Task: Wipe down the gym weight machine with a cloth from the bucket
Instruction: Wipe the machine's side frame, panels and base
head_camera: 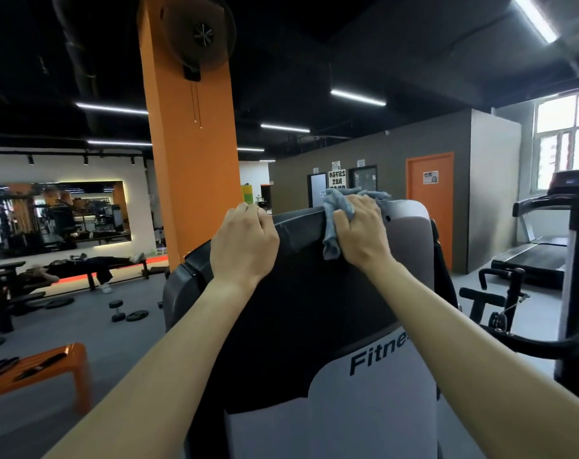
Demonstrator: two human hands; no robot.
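Observation:
The weight machine's black and grey shroud [301,293] fills the middle of the view, with "Fitnes" lettering low on its white panel. My right hand [361,230] grips a crumpled blue-grey cloth [336,207] against the shroud's top edge, and part of the cloth hangs down its front. My left hand [245,240] has its fingers curled over the same top edge, further left. No bucket is in view.
An orange pillar [192,154] with a fan rises just behind the machine. An orange bench [50,369] stands low left, with dumbbells and plates [126,313] on the floor beyond. A person lies on a bench [96,263]. A treadmill [539,246] and black frame stand right.

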